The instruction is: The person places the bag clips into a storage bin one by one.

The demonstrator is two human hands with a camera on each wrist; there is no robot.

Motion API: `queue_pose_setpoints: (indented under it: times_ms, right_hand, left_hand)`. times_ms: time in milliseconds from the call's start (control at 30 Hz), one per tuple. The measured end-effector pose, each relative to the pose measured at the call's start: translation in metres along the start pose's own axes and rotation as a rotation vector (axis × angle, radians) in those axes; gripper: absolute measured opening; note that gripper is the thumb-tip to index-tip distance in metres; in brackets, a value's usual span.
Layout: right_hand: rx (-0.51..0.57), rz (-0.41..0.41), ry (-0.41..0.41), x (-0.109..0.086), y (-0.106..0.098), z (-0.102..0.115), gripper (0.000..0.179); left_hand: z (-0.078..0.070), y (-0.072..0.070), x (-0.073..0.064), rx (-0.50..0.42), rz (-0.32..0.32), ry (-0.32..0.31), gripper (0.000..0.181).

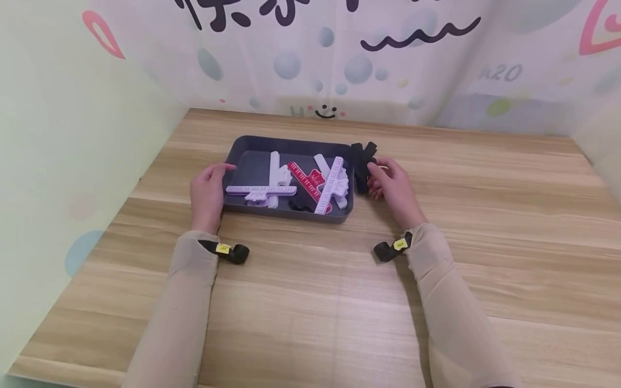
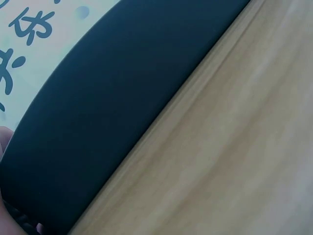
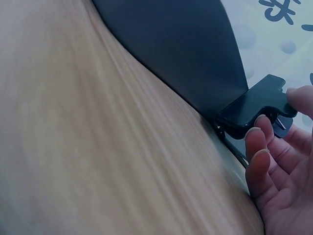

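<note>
A dark grey tray [image 1: 291,214] holds several long-jawed clips. My left hand [image 1: 207,196] grips the tray's left end, with a digit over the rim. Its front wall [image 2: 112,107] fills much of the left wrist view. Against the tray's right end, outside it, are black clips [image 1: 360,170] that cross each other. My right hand [image 1: 393,186] pinches a black clip [image 3: 257,105] there, thumb on top and fingers curled beneath. Inside the tray lie a red clip with a piano-key pattern [image 1: 305,180], white-lilac clips [image 1: 331,186] and a partly covered black clip [image 1: 302,202].
The wooden table [image 1: 291,302] reaches back to a printed cloth [image 1: 320,70] with writing and bubbles. A pale wall [image 1: 73,161] borders the table on the left. Black straps with small cameras [image 1: 237,253] sit on both wrists.
</note>
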State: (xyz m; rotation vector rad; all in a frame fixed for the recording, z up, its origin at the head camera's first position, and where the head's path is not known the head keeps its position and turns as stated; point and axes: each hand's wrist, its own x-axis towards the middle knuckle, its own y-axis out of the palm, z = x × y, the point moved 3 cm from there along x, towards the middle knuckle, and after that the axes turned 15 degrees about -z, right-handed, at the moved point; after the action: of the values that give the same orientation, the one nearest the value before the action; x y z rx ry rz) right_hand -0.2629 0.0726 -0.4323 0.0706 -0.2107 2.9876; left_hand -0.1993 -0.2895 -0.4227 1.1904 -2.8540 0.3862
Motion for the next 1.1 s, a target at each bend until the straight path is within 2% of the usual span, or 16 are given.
queue_pose_setpoints:
  times_ms: [267,533,1100]
  right_hand:
    - [0.003,0.005,-0.003,0.0001,0.0001,-0.0007,0.042]
    - [0.006,0.003,0.003,0.0011,0.0004,-0.0017,0.04]
    - [-0.012,-0.001,-0.001,0.0002,0.0007,-0.0005,0.041]
  left_hand:
    - [-0.0001,0.0,0.0007,0.009,-0.003,0.017,0.033]
    - [-0.0004,0.0002,-0.0007,0.0,0.004,-0.012,0.033]
    - [0.0002,-0.0003,0.0003,-0.01,0.005,-0.004,0.032]
